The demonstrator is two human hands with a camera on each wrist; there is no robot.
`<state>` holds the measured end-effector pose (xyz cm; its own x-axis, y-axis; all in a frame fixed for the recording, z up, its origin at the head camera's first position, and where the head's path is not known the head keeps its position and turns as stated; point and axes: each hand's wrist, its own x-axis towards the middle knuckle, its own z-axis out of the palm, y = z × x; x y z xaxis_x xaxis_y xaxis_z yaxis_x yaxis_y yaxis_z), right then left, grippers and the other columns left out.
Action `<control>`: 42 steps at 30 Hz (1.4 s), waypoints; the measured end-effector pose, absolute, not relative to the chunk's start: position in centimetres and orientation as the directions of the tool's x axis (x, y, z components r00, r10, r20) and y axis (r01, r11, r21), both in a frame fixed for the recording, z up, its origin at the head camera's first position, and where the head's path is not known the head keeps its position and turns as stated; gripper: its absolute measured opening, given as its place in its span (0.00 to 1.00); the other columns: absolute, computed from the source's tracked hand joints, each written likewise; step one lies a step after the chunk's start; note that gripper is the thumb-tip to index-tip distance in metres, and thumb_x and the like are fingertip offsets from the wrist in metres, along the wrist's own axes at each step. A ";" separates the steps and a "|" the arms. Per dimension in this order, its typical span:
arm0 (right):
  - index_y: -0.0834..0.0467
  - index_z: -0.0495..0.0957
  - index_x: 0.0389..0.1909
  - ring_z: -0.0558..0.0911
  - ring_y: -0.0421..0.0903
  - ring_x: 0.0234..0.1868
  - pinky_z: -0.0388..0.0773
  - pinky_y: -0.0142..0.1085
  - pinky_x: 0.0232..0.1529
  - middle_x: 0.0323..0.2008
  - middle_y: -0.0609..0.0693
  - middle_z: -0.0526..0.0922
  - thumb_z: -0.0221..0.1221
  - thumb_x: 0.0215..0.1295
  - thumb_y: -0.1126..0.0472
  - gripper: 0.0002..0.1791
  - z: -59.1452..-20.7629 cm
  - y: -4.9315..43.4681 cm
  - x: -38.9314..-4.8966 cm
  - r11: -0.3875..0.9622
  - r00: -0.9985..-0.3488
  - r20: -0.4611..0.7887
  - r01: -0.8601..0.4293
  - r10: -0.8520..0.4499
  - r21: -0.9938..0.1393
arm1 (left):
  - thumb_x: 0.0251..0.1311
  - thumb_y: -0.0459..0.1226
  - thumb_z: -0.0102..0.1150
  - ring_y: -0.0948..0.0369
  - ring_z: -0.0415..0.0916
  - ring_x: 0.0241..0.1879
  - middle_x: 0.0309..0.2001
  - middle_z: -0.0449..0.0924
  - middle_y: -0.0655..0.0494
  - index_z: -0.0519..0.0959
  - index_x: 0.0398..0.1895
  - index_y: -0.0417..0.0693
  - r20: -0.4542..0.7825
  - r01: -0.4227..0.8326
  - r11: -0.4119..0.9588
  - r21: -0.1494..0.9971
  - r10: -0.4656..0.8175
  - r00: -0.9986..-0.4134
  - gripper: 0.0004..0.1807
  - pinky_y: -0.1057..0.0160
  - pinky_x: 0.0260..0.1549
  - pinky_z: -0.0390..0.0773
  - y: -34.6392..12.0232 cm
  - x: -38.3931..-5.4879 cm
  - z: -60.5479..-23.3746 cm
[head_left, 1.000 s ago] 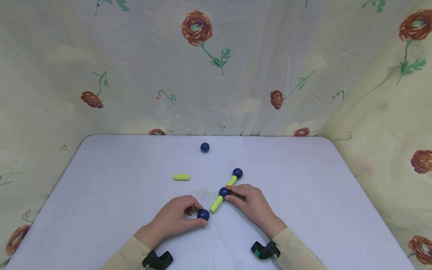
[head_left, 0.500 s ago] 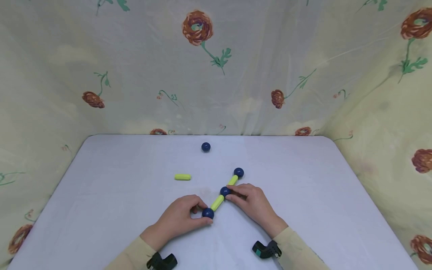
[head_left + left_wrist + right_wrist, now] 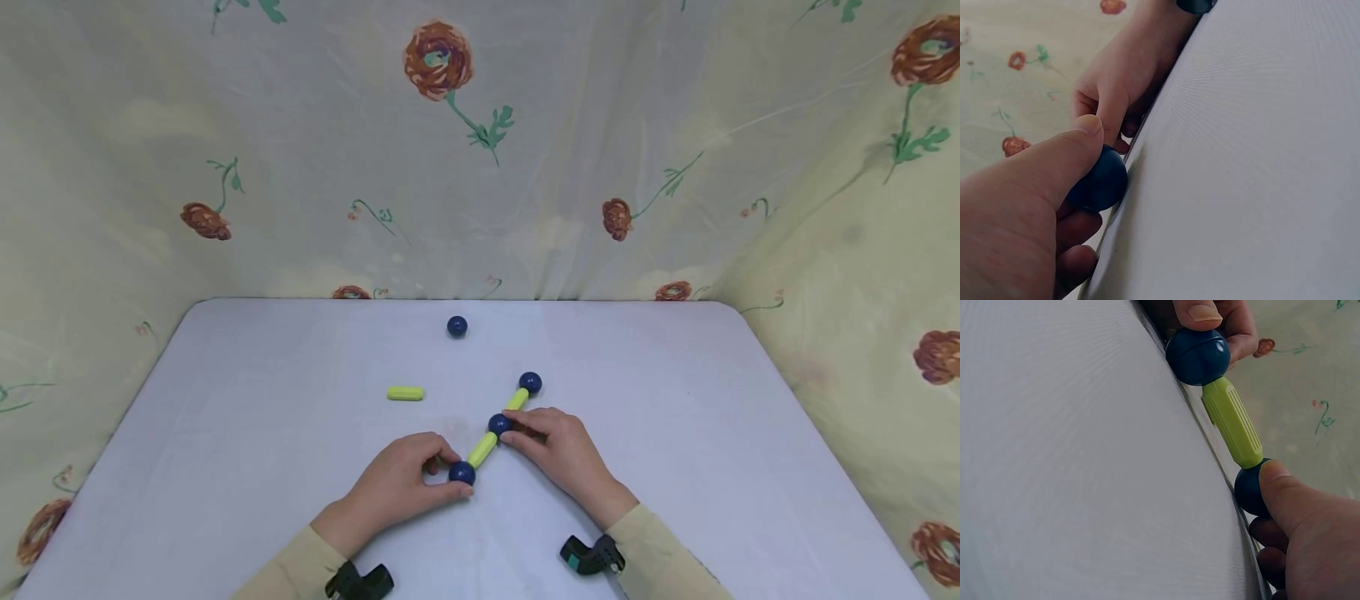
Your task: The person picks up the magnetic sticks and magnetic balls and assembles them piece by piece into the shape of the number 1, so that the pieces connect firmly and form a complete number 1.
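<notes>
My left hand [image 3: 401, 481] pinches a dark blue ball [image 3: 462, 474] between thumb and fingers. That ball meets the lower end of a lime-green ridged rod [image 3: 1232, 422]. At the rod's other end is a middle blue ball [image 3: 500, 425], which my right hand [image 3: 561, 450] pinches between thumb and forefinger. Beyond it a second green rod [image 3: 517, 399] runs up to a far blue ball [image 3: 530, 382]. Together they form one straight slanting line on the table. In the left wrist view the near ball [image 3: 1101, 181] hides the rod behind it.
A loose green rod [image 3: 406, 393] lies on the white table [image 3: 262, 400], left of the joined line. One loose blue ball [image 3: 457, 326] sits near the table's back edge. Flower-patterned cloth [image 3: 300, 150] hangs behind and along both sides.
My left hand has moved slightly right, bringing its ball from a small gap to contact with the rod's end. My right hand has stayed on the middle ball.
</notes>
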<state>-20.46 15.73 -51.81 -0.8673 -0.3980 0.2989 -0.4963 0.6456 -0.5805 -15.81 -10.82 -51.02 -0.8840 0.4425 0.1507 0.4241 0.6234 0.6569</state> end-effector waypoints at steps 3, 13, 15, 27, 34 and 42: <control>0.46 0.84 0.53 0.81 0.34 0.46 0.78 0.37 0.46 0.44 0.36 0.85 0.66 0.63 0.48 0.18 -51.8 15.7 -20.5 0.646 -0.867 0.304 -0.498 -0.396 -0.578 | 0.51 0.64 0.67 0.71 0.71 0.32 0.34 0.76 0.77 0.80 0.38 0.66 0.149 0.421 0.624 0.658 0.441 -0.885 0.19 0.67 0.34 0.74 -10.8 -15.8 -51.1; 0.45 0.85 0.53 0.80 0.33 0.45 0.77 0.37 0.45 0.43 0.35 0.85 0.67 0.63 0.47 0.18 -51.7 15.6 -20.5 0.662 -0.880 0.287 -0.474 -0.378 -0.580 | 0.51 0.64 0.67 0.70 0.71 0.31 0.34 0.76 0.77 0.80 0.38 0.66 0.143 0.411 0.636 0.654 0.430 -0.892 0.20 0.68 0.33 0.73 -10.8 -15.8 -50.9; 0.46 0.85 0.52 0.80 0.34 0.45 0.77 0.37 0.45 0.43 0.36 0.85 0.67 0.63 0.47 0.18 -51.6 15.5 -20.5 0.662 -0.881 0.286 -0.472 -0.377 -0.582 | 0.51 0.64 0.67 0.70 0.71 0.31 0.34 0.76 0.77 0.80 0.38 0.66 0.142 0.409 0.636 0.655 0.428 -0.892 0.20 0.67 0.33 0.73 -10.8 -15.7 -50.9; 0.47 0.85 0.52 0.78 0.32 0.36 0.77 0.34 0.38 0.40 0.36 0.85 0.67 0.63 0.49 0.18 -51.8 15.4 -20.7 0.644 -0.865 0.327 -0.502 -0.382 -0.577 | 0.50 0.58 0.72 0.69 0.71 0.31 0.35 0.76 0.77 0.81 0.40 0.65 0.148 0.406 0.634 0.659 0.420 -0.895 0.17 0.67 0.33 0.73 -10.7 -15.8 -50.8; 0.48 0.85 0.52 0.77 0.32 0.34 0.76 0.34 0.36 0.37 0.35 0.84 0.67 0.63 0.50 0.17 -51.5 15.4 -20.7 0.640 -0.873 0.302 -0.487 -0.383 -0.595 | 0.50 0.58 0.72 0.69 0.71 0.31 0.35 0.77 0.76 0.82 0.41 0.65 0.142 0.398 0.634 0.664 0.415 -0.899 0.19 0.67 0.33 0.73 -10.8 -15.8 -50.7; 0.47 0.84 0.53 0.77 0.31 0.33 0.76 0.32 0.37 0.34 0.32 0.82 0.67 0.63 0.48 0.18 -50.8 15.4 -21.3 0.655 -0.874 0.239 -0.477 -0.422 -0.586 | 0.52 0.60 0.70 0.69 0.71 0.30 0.33 0.76 0.75 0.82 0.42 0.64 0.131 0.375 0.632 0.679 0.398 -0.908 0.19 0.67 0.31 0.73 -10.9 -15.9 -51.0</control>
<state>-21.35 15.37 -50.79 -0.8744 -0.4224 0.2388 -0.4765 0.6551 -0.5863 -15.94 -10.87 -50.97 -0.9081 0.3977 0.1314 0.3748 0.6315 0.6788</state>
